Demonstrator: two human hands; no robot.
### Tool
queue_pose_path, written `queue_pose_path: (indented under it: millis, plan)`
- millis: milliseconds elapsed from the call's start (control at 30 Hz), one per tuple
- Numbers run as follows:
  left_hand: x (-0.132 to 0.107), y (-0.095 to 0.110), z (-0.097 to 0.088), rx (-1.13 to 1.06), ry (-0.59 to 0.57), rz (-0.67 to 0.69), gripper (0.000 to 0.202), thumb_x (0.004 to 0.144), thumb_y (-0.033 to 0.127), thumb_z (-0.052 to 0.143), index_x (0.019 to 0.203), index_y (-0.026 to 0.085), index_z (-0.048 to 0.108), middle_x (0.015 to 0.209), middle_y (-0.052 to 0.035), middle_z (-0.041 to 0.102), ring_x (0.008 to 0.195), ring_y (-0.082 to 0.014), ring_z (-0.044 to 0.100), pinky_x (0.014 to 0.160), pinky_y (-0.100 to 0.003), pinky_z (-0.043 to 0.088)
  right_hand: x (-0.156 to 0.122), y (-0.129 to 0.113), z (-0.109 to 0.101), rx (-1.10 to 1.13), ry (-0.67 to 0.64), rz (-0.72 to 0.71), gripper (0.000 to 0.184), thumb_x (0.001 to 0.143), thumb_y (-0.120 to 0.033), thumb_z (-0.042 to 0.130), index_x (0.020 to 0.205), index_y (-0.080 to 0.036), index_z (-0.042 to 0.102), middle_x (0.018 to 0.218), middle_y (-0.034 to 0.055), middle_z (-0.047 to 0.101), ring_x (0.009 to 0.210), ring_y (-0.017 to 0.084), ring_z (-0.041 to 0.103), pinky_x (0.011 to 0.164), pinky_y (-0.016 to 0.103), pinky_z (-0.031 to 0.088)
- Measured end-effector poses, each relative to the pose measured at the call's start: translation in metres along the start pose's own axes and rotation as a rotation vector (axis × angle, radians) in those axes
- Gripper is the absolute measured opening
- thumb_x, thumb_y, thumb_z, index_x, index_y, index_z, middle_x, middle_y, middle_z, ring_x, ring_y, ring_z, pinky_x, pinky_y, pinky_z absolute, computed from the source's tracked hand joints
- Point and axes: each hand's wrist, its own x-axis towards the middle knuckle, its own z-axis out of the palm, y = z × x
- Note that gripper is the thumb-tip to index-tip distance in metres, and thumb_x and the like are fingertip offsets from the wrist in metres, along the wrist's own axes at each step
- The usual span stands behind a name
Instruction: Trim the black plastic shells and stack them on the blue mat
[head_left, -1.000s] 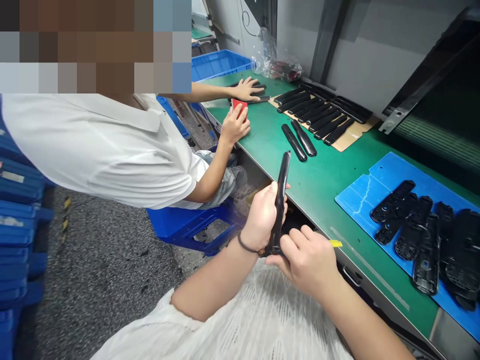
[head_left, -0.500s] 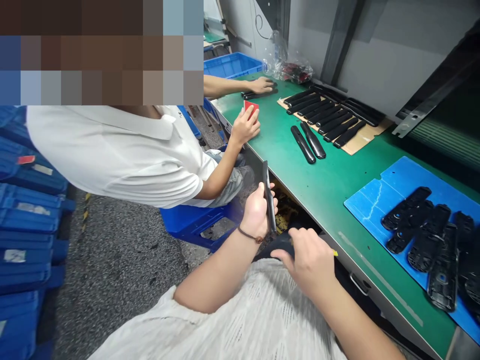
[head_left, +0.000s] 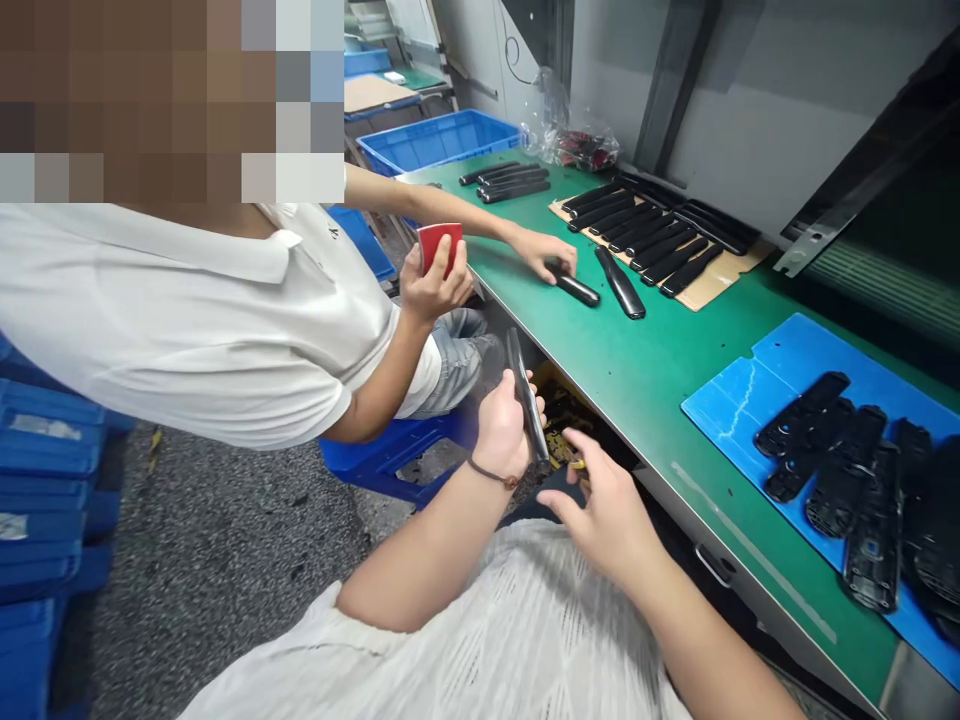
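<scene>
My left hand (head_left: 501, 425) is closed around a long, curved, glossy black plastic shell (head_left: 527, 395), held tilted just off the table's edge. Close by on the right is my right hand (head_left: 604, 500), its thumb and index finger apart. A small bright yellow piece (head_left: 577, 464) shows at its curled fingers; most of it is hidden, and its kind cannot be made out. Beside me, a co-worker's one hand holds a red pad (head_left: 440, 248), while the other touches a black shell (head_left: 577, 288) on the green table (head_left: 637, 380).
Another black shell (head_left: 621, 284) lies near a cardboard sheet (head_left: 709, 290) bearing several more. Several black housings rest on a blue board (head_left: 720, 390) at right. Blue crates (head_left: 45, 430) stand at left, and a blue bin (head_left: 442, 140) at the back.
My right hand has opened its thumb and index finger and turned a little. The co-worker's far hand has moved from the back shells to a nearer one; the red pad has shifted left.
</scene>
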Motion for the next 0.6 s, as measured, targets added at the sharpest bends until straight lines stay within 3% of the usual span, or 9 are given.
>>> queue_pose_path:
  millis: [33,100,200,267,333,400,467,533,600]
  plan:
    - [0.001,-0.004,0.0,-0.002,-0.01,-0.004,0.03,0.106,0.042,0.048,0.097,0.015,0.059,0.067,0.0052,0.048,0.043,-0.0066,0.04,0.039,-0.019,0.03,0.0,-0.006,0.0,0.105,0.023,-0.012,0.042,0.091,-0.031,0.074,0.13,-0.021,0.061,0.094,0.0034,0.067,0.077,0.017,0.063,0.068,0.028,0.05]
    - [0.004,-0.009,0.0,0.067,-0.049,0.041,0.029,0.102,0.043,0.054,0.096,0.015,0.06,0.071,0.0024,0.053,0.048,-0.0081,0.046,0.044,-0.02,0.035,0.0,-0.013,0.0,0.239,0.11,-0.028,0.01,0.094,-0.03,0.068,0.097,-0.02,0.066,0.082,0.0006,0.063,0.068,0.013,0.058,0.061,0.025,0.046]
    - [0.004,-0.009,-0.006,0.234,-0.062,0.247,0.025,0.088,0.033,0.075,0.103,0.017,0.062,0.091,-0.0042,0.064,0.077,-0.014,0.063,0.066,-0.022,0.05,-0.002,-0.017,-0.006,0.322,0.25,-0.023,0.014,0.096,-0.029,0.064,0.085,-0.02,0.062,0.074,-0.0017,0.058,0.058,0.01,0.05,0.052,0.023,0.038]
    - [-0.001,-0.003,-0.016,0.354,-0.064,0.518,0.04,0.08,0.03,0.082,0.114,0.022,0.063,0.113,-0.0072,0.066,0.105,-0.0192,0.064,0.088,-0.028,0.052,-0.006,-0.019,-0.014,0.342,0.262,-0.025,0.015,0.096,-0.03,0.064,0.085,-0.02,0.062,0.073,-0.002,0.058,0.057,0.01,0.049,0.051,0.022,0.037]
    - [-0.01,0.003,-0.026,0.565,-0.248,0.846,0.039,0.082,0.042,0.077,0.116,0.024,0.068,0.119,-0.0105,0.067,0.115,-0.0256,0.061,0.102,-0.038,0.048,-0.011,-0.024,-0.022,0.334,0.236,-0.044,0.017,0.096,-0.03,0.065,0.083,-0.021,0.06,0.072,-0.0025,0.058,0.057,0.01,0.048,0.051,0.023,0.037]
    - [-0.021,0.006,-0.033,0.822,-0.617,1.016,0.031,0.089,0.052,0.065,0.094,0.023,0.074,0.096,-0.0116,0.07,0.096,-0.0282,0.064,0.101,-0.045,0.046,-0.016,-0.03,-0.029,0.312,0.187,-0.071,0.017,0.096,-0.031,0.065,0.084,-0.021,0.058,0.071,-0.0031,0.057,0.059,0.01,0.049,0.053,0.023,0.037]
    - [-0.028,0.006,-0.033,0.952,-0.874,0.989,0.044,0.094,0.056,0.052,0.067,0.024,0.067,0.067,-0.0082,0.062,0.067,-0.024,0.057,0.087,-0.044,0.047,-0.021,-0.034,-0.036,0.279,0.113,-0.082,0.012,0.098,-0.032,0.064,0.099,-0.022,0.059,0.078,-0.002,0.06,0.064,0.011,0.053,0.056,0.023,0.041]
    - [-0.032,0.006,-0.03,0.962,-0.896,0.954,0.055,0.097,0.057,0.042,0.055,0.025,0.057,0.054,-0.0061,0.052,0.054,-0.0209,0.045,0.073,-0.041,0.042,-0.024,-0.035,-0.044,0.188,0.061,-0.137,0.016,0.103,-0.029,0.056,0.117,-0.021,0.056,0.089,0.0017,0.064,0.073,0.014,0.057,0.063,0.026,0.045]
    - [-0.033,0.006,-0.025,0.939,-0.864,0.944,0.058,0.099,0.057,0.035,0.053,0.026,0.053,0.052,-0.0064,0.05,0.052,-0.0208,0.042,0.068,-0.04,0.038,-0.026,-0.031,-0.053,0.022,0.058,-0.263,0.017,0.105,-0.02,0.044,0.118,-0.019,0.055,0.091,0.004,0.064,0.077,0.016,0.055,0.069,0.03,0.044]
